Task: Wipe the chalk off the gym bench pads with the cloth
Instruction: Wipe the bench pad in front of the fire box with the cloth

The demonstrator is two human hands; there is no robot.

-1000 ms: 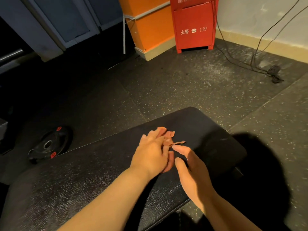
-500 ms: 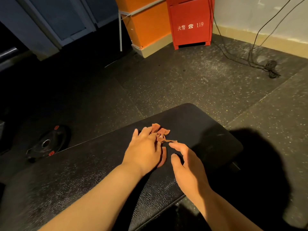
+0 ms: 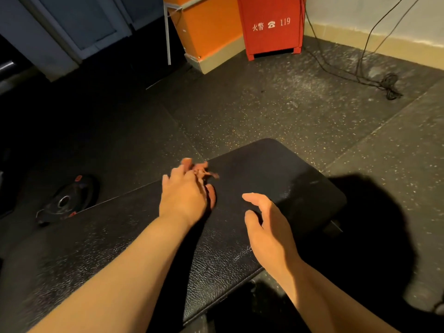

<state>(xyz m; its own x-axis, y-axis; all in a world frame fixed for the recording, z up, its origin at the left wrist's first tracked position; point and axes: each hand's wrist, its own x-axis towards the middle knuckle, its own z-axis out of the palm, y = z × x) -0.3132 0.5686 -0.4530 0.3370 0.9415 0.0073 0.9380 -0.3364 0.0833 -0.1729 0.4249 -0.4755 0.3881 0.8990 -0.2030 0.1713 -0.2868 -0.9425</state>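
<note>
One hand's doing the work: left hand (image 3: pixel 185 200) lies flat, fingers together, pressing the reddish cloth (image 3: pixel 204 170) under its fingertips, near the far edge of the bench pad (image 3: pixel 276 169). Right hand (image 3: pixel 266 227) hovers, fingers loosely apart, empty. Unpinched, that cloth could bunch or slide off the edge.

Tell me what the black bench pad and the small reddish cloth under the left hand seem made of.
The black bench pad looks like vinyl or faux leather: grainy, creased skin with a dull sheen. The small reddish cloth under the left hand seems thin, soft fabric, crumpled into folds; blur hides its weave.
</note>
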